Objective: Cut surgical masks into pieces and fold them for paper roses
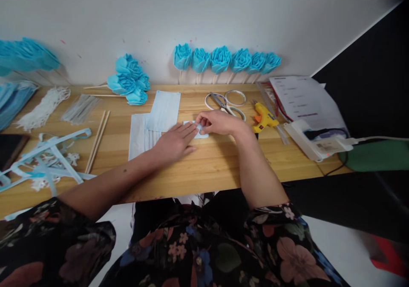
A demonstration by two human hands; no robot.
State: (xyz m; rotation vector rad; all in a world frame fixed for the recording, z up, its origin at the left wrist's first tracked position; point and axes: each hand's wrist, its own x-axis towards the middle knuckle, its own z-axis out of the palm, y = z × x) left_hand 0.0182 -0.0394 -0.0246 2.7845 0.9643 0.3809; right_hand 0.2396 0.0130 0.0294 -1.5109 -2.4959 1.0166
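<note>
A small light-blue piece of mask fabric (pixel 202 135) lies on the wooden table in front of me. My left hand (pixel 175 143) rests with its fingers stretched out flat over the left part of that piece. At its right side, my right hand (pixel 217 123) has thumb and index finger pinched on the fabric, with the fingers bent; the fingertips partly cover it. Flat pale-blue mask sheets (pixel 165 108) lie just behind and left of my left hand, some overlapping. Behind my right hand are scissors (pixel 220 101) and a roll of tape (pixel 235 97).
Blue fabric flowers on sticks (pixel 221 60) lean against the wall, with a bunch (pixel 131 80) further left. At right are a yellow glue gun (pixel 264 117), a power strip (pixel 303 140) and papers (pixel 303 97). Left: wooden sticks (pixel 97 142), cut strips (pixel 64 161), white cords (pixel 46 108).
</note>
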